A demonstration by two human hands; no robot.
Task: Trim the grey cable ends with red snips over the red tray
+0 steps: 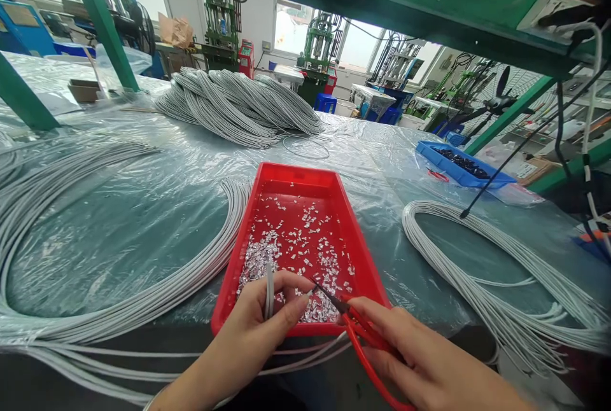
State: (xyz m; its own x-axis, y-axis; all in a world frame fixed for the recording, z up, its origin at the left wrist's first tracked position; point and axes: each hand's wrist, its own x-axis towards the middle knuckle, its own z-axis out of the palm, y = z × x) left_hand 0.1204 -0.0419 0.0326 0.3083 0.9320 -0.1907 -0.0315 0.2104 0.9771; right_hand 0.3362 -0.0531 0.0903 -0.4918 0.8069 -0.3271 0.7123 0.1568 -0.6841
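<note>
My left hand [260, 328] is closed around a grey cable [269, 287], pinching its end between thumb and fingertips over the near end of a red tray [353, 220]. My right hand [420, 360] grips red-handled snips [356, 328], whose dark blades point at the cable end. The tray floor is strewn with several small silvery-white offcuts [296, 249].
Large loops of grey cable lie left [119, 233] and right [496, 290] on the plastic-covered table; a big bundle [238, 105] sits at the back. A blue tray [461, 166] of dark parts stands far right. Green frame posts and machines surround the bench.
</note>
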